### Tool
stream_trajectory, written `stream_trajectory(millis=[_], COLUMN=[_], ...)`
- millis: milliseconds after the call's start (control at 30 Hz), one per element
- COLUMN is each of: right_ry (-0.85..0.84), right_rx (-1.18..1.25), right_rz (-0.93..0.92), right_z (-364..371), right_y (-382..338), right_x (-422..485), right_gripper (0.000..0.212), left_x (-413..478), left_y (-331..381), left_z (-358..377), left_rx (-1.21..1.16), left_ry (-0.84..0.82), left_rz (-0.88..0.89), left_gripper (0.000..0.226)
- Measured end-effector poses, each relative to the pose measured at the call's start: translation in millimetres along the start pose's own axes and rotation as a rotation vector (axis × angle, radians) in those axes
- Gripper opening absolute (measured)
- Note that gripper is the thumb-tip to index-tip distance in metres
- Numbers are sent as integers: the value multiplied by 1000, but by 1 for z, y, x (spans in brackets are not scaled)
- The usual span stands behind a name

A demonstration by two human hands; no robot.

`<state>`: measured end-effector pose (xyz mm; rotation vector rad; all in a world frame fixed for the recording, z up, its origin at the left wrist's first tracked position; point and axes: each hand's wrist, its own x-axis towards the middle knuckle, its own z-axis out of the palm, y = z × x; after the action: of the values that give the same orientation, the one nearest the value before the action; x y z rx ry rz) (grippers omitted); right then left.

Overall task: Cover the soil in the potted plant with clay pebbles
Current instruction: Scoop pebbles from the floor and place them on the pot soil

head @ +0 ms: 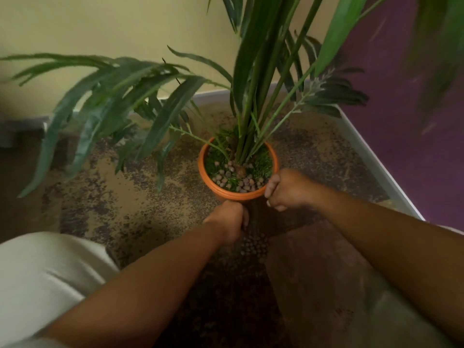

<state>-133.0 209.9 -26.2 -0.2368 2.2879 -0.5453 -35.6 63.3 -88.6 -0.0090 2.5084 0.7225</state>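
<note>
An orange pot (208, 180) stands on the floor with a tall green palm-like plant (253, 96) rising from it. Brown clay pebbles (238, 182) lie over the front part of the pot's surface, with green moss-like cover showing behind them. A heap of loose clay pebbles (253, 246) lies on the floor just in front of the pot. My left hand (229, 222) is curled, fingers down, at the top of that heap. My right hand (286, 189) is closed at the pot's front right rim; its palm is hidden.
The speckled brown floor (120, 209) surrounds the pot. A white baseboard (371, 156) and purple wall run along the right, a yellow wall behind. Long drooping leaves (105, 104) spread to the left. My light trouser leg (42, 280) fills the lower left.
</note>
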Motion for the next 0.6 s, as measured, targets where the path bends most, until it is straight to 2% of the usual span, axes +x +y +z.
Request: stream_trajectory(millis=[100,200,233,333,400,533,600], right_ry=[101,154,170,206,230,263,270], right_rx=[255,424,449,492,499,513,514], right_rz=[-16,13,20,42,48,54,50], right_z=[-15,-19,-19,-15,-11,-3,0], right_y=[3,4,4,3,2,0,1], right_x=[3,10,14,24,29,33,33], right_gripper=[14,13,14,14,13,14,15], left_x=[-8,-15,-16,-16,-13,-7,-5], left_y=[6,18,24,44,55,64,63], left_z=[-18,-30,-32,-33,-33,-30,-27], left_rx=[-90,-253,-368,-912,-1164,-1444,-1463], left_ry=[11,47,73,203,299,462,502], left_rz=[52,12,-28,-230,-355,-508,-549], left_gripper=[16,16,16,18,13,13,13])
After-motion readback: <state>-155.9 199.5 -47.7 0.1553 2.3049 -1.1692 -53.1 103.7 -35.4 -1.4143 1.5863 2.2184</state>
